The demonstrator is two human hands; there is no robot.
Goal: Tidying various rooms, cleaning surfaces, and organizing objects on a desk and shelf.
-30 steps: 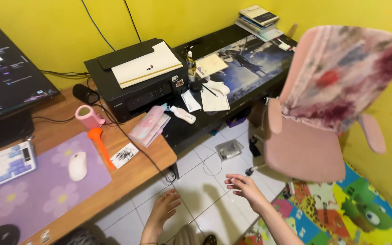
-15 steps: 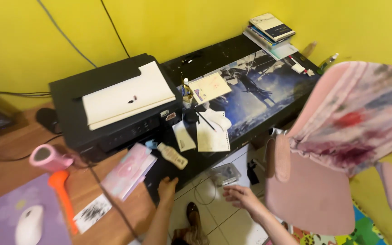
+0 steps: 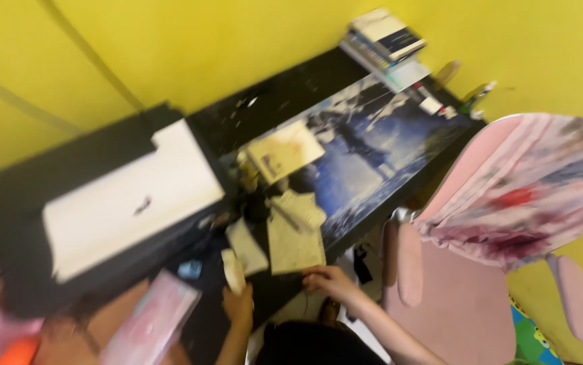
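Desk: black desk against a yellow wall, most of its top under a blue picture mat.
Printer: black printer with a white sheet on top, at the desk's left end.
Chair: pink chair draped with a blotched cloth, just right of the desk.
Paper: cream sheet, lined, lying flat at the desk's front edge; view blurred.
Bottle: small white bottle, lying beside the paper.
Right hand: right hand palm down, fingers at the paper's lower edge; grip unclear.
Left hand: left hand just below the bottle; blur hides whether it grasps.
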